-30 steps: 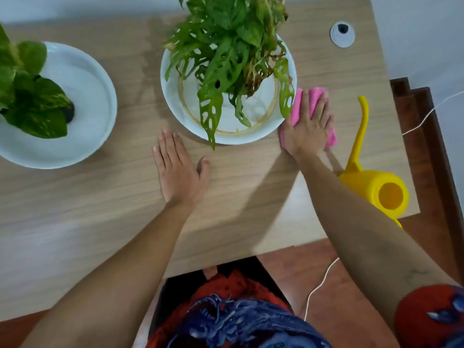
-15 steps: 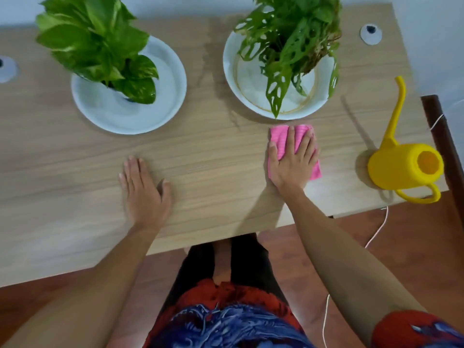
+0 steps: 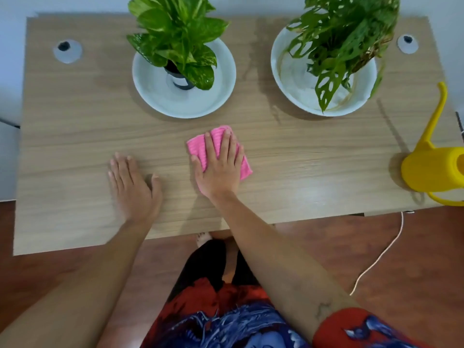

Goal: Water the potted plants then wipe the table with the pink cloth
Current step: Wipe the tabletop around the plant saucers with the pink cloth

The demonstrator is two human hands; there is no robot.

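Note:
A folded pink cloth (image 3: 197, 148) lies on the wooden table (image 3: 75, 136), a little in front of the gap between the two plants. My right hand (image 3: 219, 165) presses flat on it with straight fingers. To its left, my left hand (image 3: 133, 185) rests flat on the bare wood, fingers spread. Behind the hands stand a broad-leaved plant (image 3: 175, 28) in a white dish (image 3: 160, 99) and a holey-leaved plant (image 3: 344, 31) in another white dish (image 3: 288, 79). The yellow watering can (image 3: 431, 167) stands at the table's right edge.
Two round grey cable grommets (image 3: 67, 51) (image 3: 407, 43) sit in the table's far corners. A white cord (image 3: 376, 257) trails over the reddish floor at the right. My legs are below the table's near edge. A damp sheen shows on the wood right of the cloth.
My right hand has slid the pink cloth leftward, from beside the right dish toward the table's middle. The view has shifted, bringing the left plant fully into sight. My left hand stays flat.

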